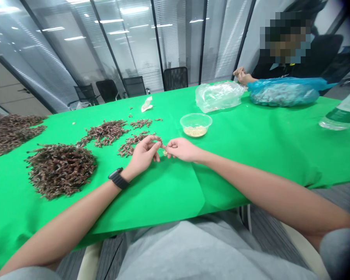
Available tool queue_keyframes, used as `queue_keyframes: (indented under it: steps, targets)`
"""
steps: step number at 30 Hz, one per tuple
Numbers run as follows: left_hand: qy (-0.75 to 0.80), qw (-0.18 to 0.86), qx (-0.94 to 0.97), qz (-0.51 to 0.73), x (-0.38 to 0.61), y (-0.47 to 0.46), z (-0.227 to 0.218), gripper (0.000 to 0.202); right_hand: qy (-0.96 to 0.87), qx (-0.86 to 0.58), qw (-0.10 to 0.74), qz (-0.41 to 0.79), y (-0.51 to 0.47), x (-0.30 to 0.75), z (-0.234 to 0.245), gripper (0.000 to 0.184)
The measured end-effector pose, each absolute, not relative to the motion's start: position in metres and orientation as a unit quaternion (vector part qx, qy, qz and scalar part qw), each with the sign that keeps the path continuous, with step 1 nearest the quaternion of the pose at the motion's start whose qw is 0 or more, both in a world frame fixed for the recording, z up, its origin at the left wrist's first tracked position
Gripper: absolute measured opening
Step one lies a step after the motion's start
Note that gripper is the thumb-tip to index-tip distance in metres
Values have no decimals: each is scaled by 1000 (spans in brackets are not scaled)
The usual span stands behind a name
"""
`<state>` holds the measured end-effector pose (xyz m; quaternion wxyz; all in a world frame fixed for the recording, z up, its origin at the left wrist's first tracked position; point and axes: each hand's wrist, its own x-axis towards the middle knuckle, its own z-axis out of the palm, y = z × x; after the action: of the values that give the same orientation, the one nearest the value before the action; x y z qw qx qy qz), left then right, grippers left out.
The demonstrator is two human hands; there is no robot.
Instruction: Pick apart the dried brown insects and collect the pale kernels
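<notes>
My left hand (146, 153), with a black watch on its wrist, pinches a small brown dried twig-like piece (157, 139) between thumb and fingers. Fingertip to fingertip with it, my right hand (182, 149) is closed in a pinch; what lies in it is too small to make out. Just under the fingertips is a little cluster of pale yellow bits (165, 153). A small heap of brown dried pieces (128, 147) lies beside my left hand. Beyond my right hand stands a clear plastic bowl (196, 119) with pale yellow grains at its bottom.
A green cloth (163, 194) covers the table. Larger brown heaps (61, 169) lie to the left, with a crumpled tissue (147, 104) farther back. Clear (218, 96) and blue plastic bags (284, 92) rest near a co-worker's hands (243, 76). A bottle (342, 111) is at right.
</notes>
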<state>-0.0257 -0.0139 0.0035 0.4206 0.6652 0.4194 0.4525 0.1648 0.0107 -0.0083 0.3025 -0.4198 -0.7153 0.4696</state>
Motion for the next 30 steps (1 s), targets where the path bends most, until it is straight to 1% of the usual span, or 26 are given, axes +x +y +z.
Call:
queue_keyframes:
  steps: [11, 20, 23, 26, 30]
  targets:
    - [419, 422, 663, 455, -27, -13, 2, 36, -724, -400, 297, 477, 14, 164, -11, 16]
    - [424, 426, 659, 452, -26, -13, 2, 39, -707, -437, 316, 458, 8, 164, -3, 9]
    - [423, 430, 663, 443, -27, -13, 2, 39, -730, -423, 373, 387, 4, 165, 2, 7]
    - [422, 434, 668, 432, -27, -14, 1, 39, -763, -370, 440, 295, 2, 166, 3, 10]
    - [416, 452, 672, 414, -25, -16, 1, 41, -793, -332, 453, 237, 2, 168, 2, 12]
